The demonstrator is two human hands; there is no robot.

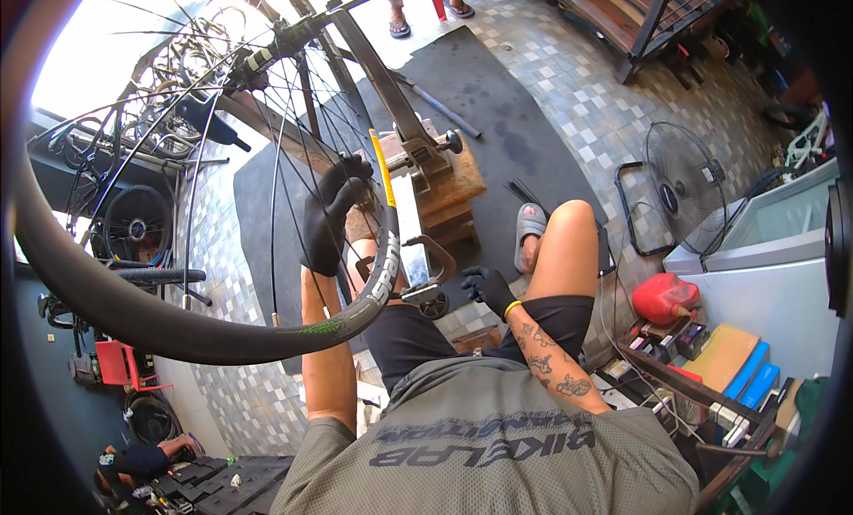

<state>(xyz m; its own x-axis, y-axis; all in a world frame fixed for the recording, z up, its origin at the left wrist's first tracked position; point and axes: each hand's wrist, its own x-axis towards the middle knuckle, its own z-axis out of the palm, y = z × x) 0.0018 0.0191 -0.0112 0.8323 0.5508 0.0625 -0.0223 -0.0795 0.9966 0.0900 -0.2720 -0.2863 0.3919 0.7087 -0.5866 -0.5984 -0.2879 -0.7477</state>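
Note:
A black spoked wheel rim (178, 337) with a yellow stripe sweeps across the left, mounted by its hub (258, 62) in a metal truing stand (378, 75). My left hand (329, 220), in a black glove, reaches up among the spokes near the rim's right side. Its fingers are curled together; what they hold, if anything, is hidden. My right hand (490, 289), gloved in black with a yellow cuff edge, hangs above my lap, fingers loosely apart and holding nothing. It is just right of the stand's rim gauge (435, 264).
The stand is fixed to a wooden block (458, 191) on a dark mat (506, 97). A floor fan (680, 191), a red container (665, 298) and a cluttered shelf (711, 426) stand at right. Bicycles (178, 128) line the left. Another person's feet (400, 24) show at the far edge.

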